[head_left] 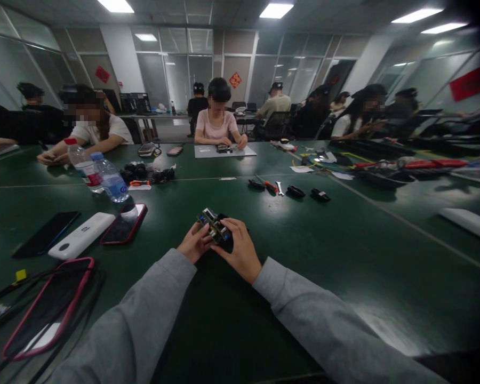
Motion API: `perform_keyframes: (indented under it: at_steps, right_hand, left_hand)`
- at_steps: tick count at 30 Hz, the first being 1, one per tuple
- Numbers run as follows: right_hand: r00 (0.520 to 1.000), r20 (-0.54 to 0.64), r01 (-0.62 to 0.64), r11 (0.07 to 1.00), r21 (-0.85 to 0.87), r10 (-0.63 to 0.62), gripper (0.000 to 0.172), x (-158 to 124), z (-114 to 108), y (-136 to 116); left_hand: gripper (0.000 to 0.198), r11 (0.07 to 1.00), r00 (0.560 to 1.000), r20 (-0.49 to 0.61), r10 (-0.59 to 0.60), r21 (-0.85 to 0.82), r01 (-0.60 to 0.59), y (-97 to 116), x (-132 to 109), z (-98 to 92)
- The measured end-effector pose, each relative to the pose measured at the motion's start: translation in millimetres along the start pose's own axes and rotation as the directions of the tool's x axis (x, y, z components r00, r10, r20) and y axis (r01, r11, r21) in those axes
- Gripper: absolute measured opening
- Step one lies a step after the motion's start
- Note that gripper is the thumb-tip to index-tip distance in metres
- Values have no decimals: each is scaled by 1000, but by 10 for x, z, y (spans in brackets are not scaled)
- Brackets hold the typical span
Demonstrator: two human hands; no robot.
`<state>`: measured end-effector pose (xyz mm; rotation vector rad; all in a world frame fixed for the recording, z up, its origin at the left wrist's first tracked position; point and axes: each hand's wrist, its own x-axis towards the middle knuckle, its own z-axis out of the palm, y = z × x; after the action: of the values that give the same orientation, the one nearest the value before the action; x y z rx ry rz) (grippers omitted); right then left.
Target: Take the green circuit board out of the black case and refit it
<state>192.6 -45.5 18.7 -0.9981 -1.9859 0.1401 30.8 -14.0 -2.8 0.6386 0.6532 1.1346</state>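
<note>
Between my hands, over the green table, is a small electronic device with a bare circuit board and dark parts on its right side. My left hand grips its left edge, thumb on top. My right hand is closed around its right side, fingers over the far edge and thumb at the near edge. Beyond the hands lie an orange-handled screwdriver, a small wrench and black pieces of unclear kind. The underside of the device is hidden.
At left are a white power bank, a red-cased phone, a dark phone, another phone with cables and two water bottles. Across the table, a person in pink works over a white mat. Tools and wires lie far right.
</note>
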Motion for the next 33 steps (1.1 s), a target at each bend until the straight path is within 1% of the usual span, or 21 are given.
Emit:
perform_keyframes:
  at_steps: [3, 10, 13, 17, 21, 24, 27, 30, 33]
  right_hand:
    - [1000, -6, -10, 1000, 26, 10, 59, 2, -9, -6]
    - [998, -9, -64, 995, 83, 65, 47, -4, -25, -32]
    - [995, -39, -83, 987, 134, 89, 42, 6, -51, -31]
    - [979, -75, -170, 958, 230, 191, 37, 26, -89, -27]
    - [947, -51, -279, 889, 364, 318, 37, 58, -133, -30]
    - [921, -13, -333, 805, 491, 389, 38, 95, -171, -44]
    - [882, 75, -406, 671, 620, 465, 38, 131, -198, -57]
    - [824, 236, -499, 464, 732, 515, 37, 147, -205, -59]
    - [776, 382, -548, 236, 803, 502, 34, 144, -204, -58]
  left_hand:
    - [43, 999, 999, 45, -30, 18, 29, -11, -28, 38]
    - [43, 1000, 999, 46, -19, -3, 19, -10, -41, 51]
    - [47, 1000, 998, 64, -17, 5, 16, -12, -38, 50]
    - [54, 999, 997, 78, -12, 32, 9, -6, -49, 64]
    - [51, 998, 997, 76, -2, 58, -3, 0, -59, 69]
    - [50, 999, 997, 79, 4, 54, -8, -7, -55, 62]
    - [53, 999, 997, 77, 28, 26, -30, -8, -55, 62]
    - [53, 999, 993, 104, 48, 16, -50, 14, -79, 81]
    - [59, 998, 987, 154, 46, 31, -51, 54, -120, 115]
